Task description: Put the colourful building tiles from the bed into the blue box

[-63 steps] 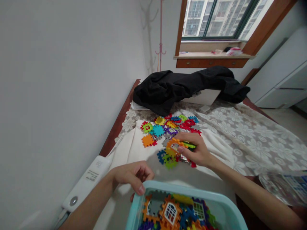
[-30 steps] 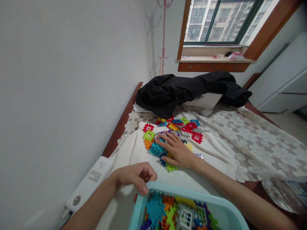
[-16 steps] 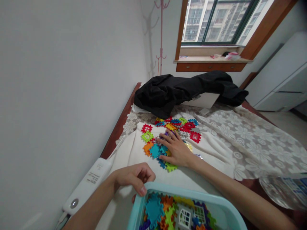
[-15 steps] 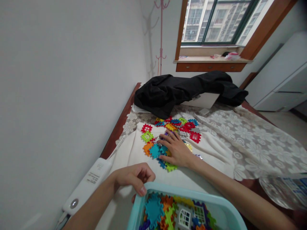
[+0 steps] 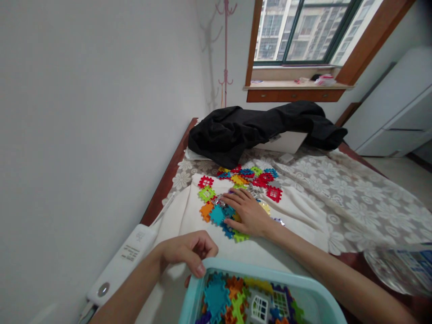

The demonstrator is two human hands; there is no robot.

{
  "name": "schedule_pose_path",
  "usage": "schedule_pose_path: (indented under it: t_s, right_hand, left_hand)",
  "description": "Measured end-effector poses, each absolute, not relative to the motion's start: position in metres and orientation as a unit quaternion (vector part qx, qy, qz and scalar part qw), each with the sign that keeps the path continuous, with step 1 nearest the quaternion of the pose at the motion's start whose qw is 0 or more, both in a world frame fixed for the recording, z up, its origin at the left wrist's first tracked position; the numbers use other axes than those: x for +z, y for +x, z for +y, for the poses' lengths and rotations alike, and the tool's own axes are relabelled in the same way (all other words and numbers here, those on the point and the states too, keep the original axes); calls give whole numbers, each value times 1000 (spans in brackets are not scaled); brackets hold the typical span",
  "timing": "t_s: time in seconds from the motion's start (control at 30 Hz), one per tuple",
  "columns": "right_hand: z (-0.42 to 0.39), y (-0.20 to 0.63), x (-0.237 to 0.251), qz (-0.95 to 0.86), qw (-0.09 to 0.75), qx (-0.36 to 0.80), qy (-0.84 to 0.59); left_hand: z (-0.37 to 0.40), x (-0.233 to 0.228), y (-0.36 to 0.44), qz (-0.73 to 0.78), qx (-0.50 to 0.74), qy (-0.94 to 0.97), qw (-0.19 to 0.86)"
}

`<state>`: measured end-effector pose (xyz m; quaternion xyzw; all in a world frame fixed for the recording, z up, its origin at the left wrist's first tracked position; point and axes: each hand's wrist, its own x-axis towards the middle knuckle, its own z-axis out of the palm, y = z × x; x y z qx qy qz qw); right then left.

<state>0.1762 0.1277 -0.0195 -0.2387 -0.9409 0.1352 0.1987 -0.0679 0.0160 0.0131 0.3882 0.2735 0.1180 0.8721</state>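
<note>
A light-blue plastic bin stands at the bottom of the view, holding several coloured interlocking toy pieces. My left hand is closed on the bin's near left corner, thumb on the rim. Farther out, my right hand lies palm down with its fingers spread over a loose pile of similar pieces on a white cloth. Red, green, orange, blue and yellow pieces show around the hand; those beneath its palm are hidden.
A black garment lies across a white box behind the pile. A white power strip is by the wall at left. Patterned cloth covers the table to the right, with a clear plastic package near its edge.
My right hand has drawn its fingertips slightly back and down over the pile. My left hand and the bin look unmoved.
</note>
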Motion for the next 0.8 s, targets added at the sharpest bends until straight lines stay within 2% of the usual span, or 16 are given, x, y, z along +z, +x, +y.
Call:
schedule_pose_path:
  t_s: [0.27,0.53,0.8]
  right_hand:
    - [126,180,-23,-925,260,135,-241]
    - [127,176,-18,-939,190,139,-250]
    - [127,180,-17,-927,260,130,-237]
  left_hand:
    - [16,12,-68,279,119,382,873]
    - [17,9,-68,270,114,385,875]
    - [16,12,-67,278,117,387,871]
